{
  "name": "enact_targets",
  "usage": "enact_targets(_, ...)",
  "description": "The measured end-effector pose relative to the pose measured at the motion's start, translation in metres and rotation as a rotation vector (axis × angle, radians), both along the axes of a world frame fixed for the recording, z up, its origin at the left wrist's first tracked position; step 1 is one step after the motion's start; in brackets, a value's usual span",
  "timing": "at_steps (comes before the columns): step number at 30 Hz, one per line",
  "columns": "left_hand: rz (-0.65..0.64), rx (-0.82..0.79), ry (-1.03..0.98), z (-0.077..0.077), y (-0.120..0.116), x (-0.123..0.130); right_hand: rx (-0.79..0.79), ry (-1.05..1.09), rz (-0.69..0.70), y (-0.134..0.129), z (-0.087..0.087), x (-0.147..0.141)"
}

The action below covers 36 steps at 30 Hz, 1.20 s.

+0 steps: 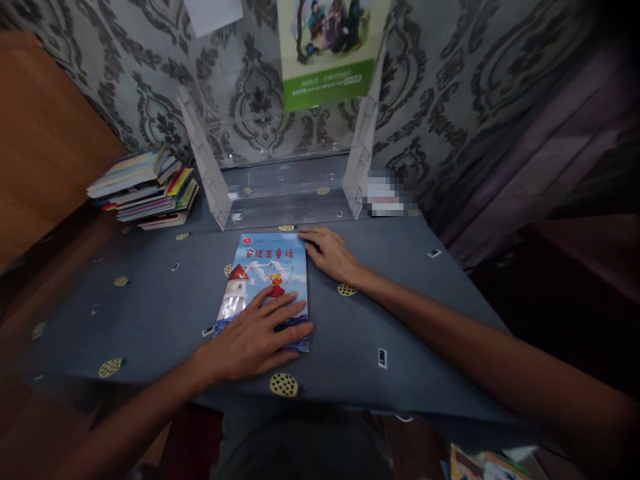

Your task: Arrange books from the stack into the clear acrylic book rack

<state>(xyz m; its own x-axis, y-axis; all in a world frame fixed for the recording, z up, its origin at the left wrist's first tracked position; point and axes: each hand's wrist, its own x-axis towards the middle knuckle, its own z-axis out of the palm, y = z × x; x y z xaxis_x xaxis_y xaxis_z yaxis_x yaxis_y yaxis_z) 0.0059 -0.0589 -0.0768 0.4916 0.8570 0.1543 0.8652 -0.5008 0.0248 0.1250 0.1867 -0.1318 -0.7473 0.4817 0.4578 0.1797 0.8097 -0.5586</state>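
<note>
Under my left hand (253, 337): book cover (280, 267), mostly sky blue, red title characters, white lighthouse with red roof, darker blue waves along the bottom edge. Around it and my right hand (330, 253): slate-blue cloth (150, 320), yellow black-dotted oval motifs, small black-and-white tags. Up and left of the left hand: book stack (143, 187), mixed yellow, red, pink, green, blue and white edges. Ahead of both hands: grey wallpaper (440, 113), dark damask pattern; poster (327, 83) with green band. Well right of the right hand: dull mauve curtain (540, 167). Well left of the left hand: orange-brown wood panel (45, 133).
</note>
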Motion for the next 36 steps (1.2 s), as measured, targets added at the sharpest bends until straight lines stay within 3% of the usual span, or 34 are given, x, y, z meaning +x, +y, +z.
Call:
enact_targets(14, 0.002, 0.040, 0.014, -0.003, -0.002, -0.001, 0.070, 0.027, -0.014, 0.006, -0.005, -0.005)
enact_targets(23, 0.001, 0.033, 0.036, -0.003, 0.000, -0.001, 0.029, 0.000, -0.049, 0.007, -0.003, -0.004)
enact_targets(31, 0.013, 0.035, -0.034, 0.005, -0.010, -0.003, -0.004, -0.042, -0.061, -0.001, 0.014, 0.000)
enact_targets(36, 0.106, 0.038, -0.119, 0.014, -0.028, -0.024, -0.118, -0.049, -0.040, -0.016, 0.029, 0.008)
